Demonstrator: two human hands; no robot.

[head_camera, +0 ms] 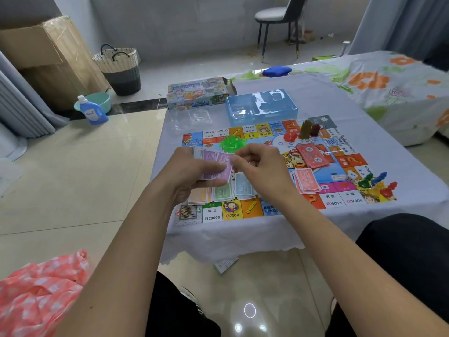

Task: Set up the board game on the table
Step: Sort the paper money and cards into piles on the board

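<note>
Two bare forearms reach forward from the bottom edge, over dark trousers and a glossy tiled floor. The left hand (192, 170) curls its fingers under a stack of purple play money (218, 164) with the thumb on top; the right hand (260, 164) pinches the stack's right edge between thumb and forefinger. Both hover over the game board (340, 200), which lies flat on a table under a pale cloth (315, 103). Below the hands lie rows of yellow, green and blue notes (223, 193); red notes (307, 182) sit to the right. Board squares read "2000", "700", "1000" and "3600". Coloured pawns (375, 182) and a die (351, 175) rest at the board's right corner, green houses (230, 142) near its far edge. Beyond stand a clear blue tray (261, 107) and the game box (199, 93). A woven basket (119, 69), a detergent bottle (91, 110) and a chair (279, 23) stand on the floor.
</note>
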